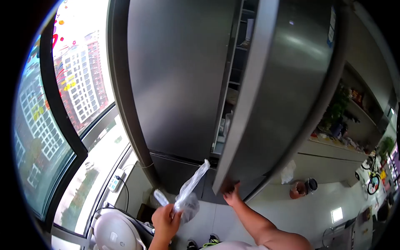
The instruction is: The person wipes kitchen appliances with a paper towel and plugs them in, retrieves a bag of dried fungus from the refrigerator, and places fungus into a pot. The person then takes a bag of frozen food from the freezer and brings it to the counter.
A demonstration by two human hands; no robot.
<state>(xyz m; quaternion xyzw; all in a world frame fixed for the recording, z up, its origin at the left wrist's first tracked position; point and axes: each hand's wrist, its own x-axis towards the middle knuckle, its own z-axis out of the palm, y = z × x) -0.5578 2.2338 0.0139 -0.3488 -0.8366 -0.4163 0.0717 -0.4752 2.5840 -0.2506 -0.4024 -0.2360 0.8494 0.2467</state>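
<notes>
My left hand (pixel 165 220) is closed around the gathered neck of a clear plastic bag (pixel 189 208), whose loose end sticks up toward the fridge. What the bag holds, if anything, cannot be made out. At the lower corner of the right refrigerator door (pixel 283 79), my right hand (pixel 231 194) grips the edge, with some fingers hidden. That door stands partly open, and a narrow strip of shelves (pixel 234 83) with a few items shows behind it. The left refrigerator door (pixel 179 75) is closed.
Windows (pixel 79 75) run along the left, with a power strip (pixel 116 180) on the sill. A round white appliance (pixel 114 233) stands at lower left. Bins (pixel 297 190) sit on the floor to the right, below a cabinet with shelves (pixel 341 154). A bicycle (pixel 373 183) is farther off.
</notes>
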